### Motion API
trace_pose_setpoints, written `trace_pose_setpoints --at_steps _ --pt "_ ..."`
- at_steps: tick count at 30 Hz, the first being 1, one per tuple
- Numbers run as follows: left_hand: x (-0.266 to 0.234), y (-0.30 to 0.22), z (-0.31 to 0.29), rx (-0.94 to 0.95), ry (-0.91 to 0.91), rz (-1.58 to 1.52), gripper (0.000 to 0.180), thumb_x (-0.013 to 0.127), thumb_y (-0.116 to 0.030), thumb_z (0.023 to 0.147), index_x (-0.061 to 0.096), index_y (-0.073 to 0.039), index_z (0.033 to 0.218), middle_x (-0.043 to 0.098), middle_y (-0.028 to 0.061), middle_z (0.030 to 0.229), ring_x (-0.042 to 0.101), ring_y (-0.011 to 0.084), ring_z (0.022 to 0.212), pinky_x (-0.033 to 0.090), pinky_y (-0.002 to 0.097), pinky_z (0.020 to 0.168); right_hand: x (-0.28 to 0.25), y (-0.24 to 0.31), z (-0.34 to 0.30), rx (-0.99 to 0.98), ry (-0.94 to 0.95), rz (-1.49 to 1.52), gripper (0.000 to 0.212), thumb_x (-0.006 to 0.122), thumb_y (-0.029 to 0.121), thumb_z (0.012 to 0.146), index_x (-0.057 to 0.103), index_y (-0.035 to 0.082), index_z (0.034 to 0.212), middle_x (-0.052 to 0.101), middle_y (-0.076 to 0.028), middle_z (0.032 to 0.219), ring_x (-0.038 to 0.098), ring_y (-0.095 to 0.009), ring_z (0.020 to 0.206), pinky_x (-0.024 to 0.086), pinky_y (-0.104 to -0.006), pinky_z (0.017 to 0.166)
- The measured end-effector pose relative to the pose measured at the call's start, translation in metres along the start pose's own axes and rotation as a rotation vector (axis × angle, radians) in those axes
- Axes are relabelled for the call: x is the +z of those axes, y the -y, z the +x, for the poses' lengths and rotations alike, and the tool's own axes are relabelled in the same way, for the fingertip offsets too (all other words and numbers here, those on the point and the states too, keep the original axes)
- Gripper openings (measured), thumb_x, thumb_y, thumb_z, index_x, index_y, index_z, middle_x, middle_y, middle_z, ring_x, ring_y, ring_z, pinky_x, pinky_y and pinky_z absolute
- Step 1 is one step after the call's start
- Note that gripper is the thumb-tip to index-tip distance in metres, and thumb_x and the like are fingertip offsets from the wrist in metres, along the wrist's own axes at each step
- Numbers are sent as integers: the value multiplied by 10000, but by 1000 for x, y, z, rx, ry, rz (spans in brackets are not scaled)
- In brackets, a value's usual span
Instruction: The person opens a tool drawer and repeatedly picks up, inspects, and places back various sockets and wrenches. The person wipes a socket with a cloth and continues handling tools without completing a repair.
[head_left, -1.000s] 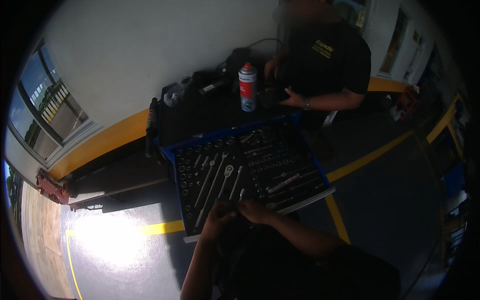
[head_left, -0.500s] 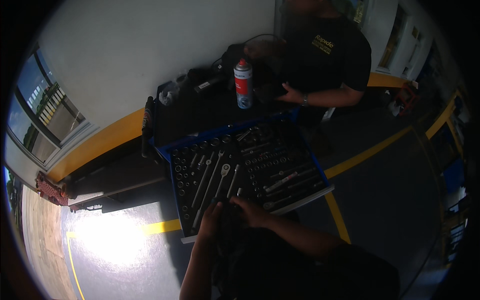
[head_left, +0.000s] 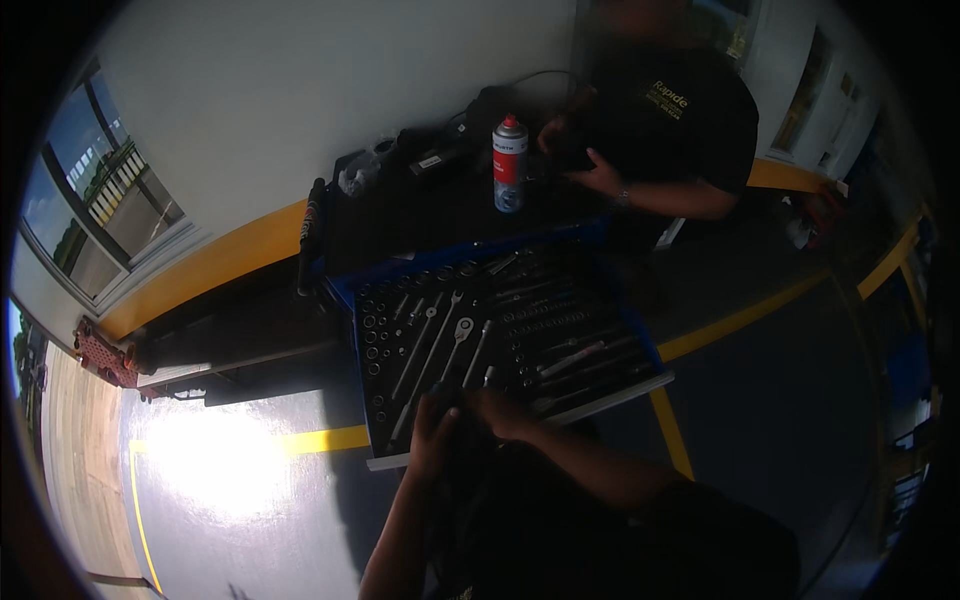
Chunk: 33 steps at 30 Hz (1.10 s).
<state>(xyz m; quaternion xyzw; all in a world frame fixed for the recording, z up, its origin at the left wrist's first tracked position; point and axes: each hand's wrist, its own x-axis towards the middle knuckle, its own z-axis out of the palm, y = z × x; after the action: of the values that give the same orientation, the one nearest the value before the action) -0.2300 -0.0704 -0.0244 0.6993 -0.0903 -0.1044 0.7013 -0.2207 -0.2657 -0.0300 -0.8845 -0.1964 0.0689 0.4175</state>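
Note:
My left hand (head_left: 434, 428) and my right hand (head_left: 500, 413) meet over the front edge of a pulled-out tool drawer (head_left: 398, 461). Both have their fingers curled in deep shadow, and whatever lies between them is too dark to name. Just beyond the fingers, a ratchet (head_left: 463, 330) with a round head rests in the drawer's tray. Beside it lie a long open-ended wrench (head_left: 456, 299) and an extension bar (head_left: 430, 314). Several sockets (head_left: 371, 337) line the left side of the tray, with smaller sockets and slim tools on the right.
On the cabinet's dark top (head_left: 385, 230) stand a red-and-white spray can (head_left: 509, 168) and a crumpled clear plastic bag (head_left: 357, 179). Across the cabinet a person in a black shirt (head_left: 680, 120) holds both hands near the can. A low bench (head_left: 235, 357) runs along the left wall.
My view has shifted, so the cabinet sits farther right. My hands have drawn closer together over the drawer front. The other person's hands have moved, with one now raised beside the can.

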Motion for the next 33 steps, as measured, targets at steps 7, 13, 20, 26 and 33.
trace_pose_setpoints --at_steps 7,13,20,26,33 --pt "-3 -18 18 -234 -42 -62 395 563 -319 1074 610 22 1266 682 114 1137 620 189 1078 479 346 975 2 24 -22 -144 -363 -148 495 573 1 941 493 17 1430 645 -260 1260 610 -456 1210 497 -506 1040" --pt "1 -10 18 -200 -15 -151 434 615 -334 1048 597 23 1293 676 127 1192 629 211 1150 480 360 1014 0 16 -23 -20 -230 -123 472 579 91 989 486 -1 1442 574 -260 1383 557 -414 1302 483 -461 1043" --pt "14 -12 -3 -13 -109 139 418 757 -206 946 575 -9 1266 685 142 1186 661 214 1113 521 357 983 -20 10 -15 237 -19 344 347 461 205 1075 603 8 1323 689 -249 1167 668 -428 1082 533 -475 927" --pt "21 -42 -5 -173 -209 275 433 745 -224 939 629 -17 1302 715 164 1214 682 260 1174 515 378 1018 -10 -7 -24 20 -130 -54 360 418 222 1098 618 20 1319 692 -238 1181 668 -401 1116 519 -460 948" --pt "14 -38 2 -38 -41 300 351 727 -208 959 662 -15 1245 725 180 1179 701 296 1149 538 395 975 -16 9 -26 215 -110 438 381 427 271 1113 623 4 1302 705 -202 1212 670 -308 1164 497 -416 997"
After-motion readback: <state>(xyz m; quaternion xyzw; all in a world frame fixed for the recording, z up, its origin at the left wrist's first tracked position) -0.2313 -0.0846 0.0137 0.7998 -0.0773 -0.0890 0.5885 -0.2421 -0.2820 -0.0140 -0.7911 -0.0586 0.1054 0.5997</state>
